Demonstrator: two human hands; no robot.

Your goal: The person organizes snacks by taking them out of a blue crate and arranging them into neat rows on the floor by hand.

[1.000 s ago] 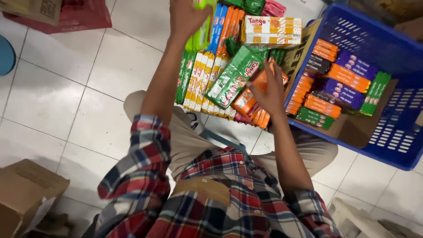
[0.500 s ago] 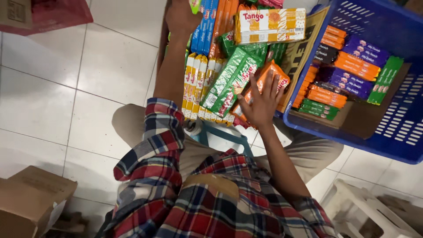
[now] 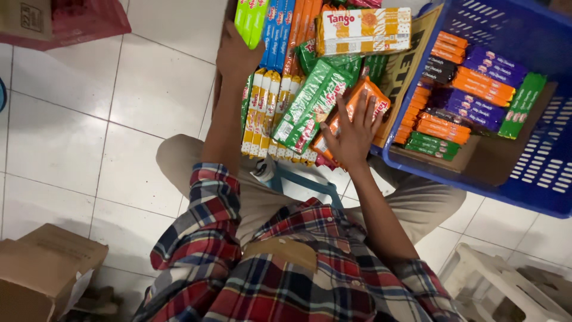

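My left hand point(image 3: 237, 55) grips the lower end of a bright green snack pack point(image 3: 250, 21) at the top of a pile of long biscuit packs. My right hand point(image 3: 354, 128) lies flat, fingers spread, on an orange wafer pack point(image 3: 370, 95) at the pile's right side. Between the hands lie a green wafer pack point(image 3: 310, 107), a row of yellow-white packs point(image 3: 268, 113) and blue and orange packs point(image 3: 280, 30). A yellow and orange boxed pack point(image 3: 363, 30) rests on top.
A blue plastic crate point(image 3: 536, 179) at the right holds a cardboard tray with orange, purple and green snack packs point(image 3: 471, 95). A brown carton point(image 3: 42, 274) sits at the lower left, a red crate point(image 3: 77, 24) at the upper left, a white plastic stool point(image 3: 500, 286) at the lower right.
The view has shifted closer over the pile. My left hand came down a little along the green pack. My right hand spread flat on the orange pack.
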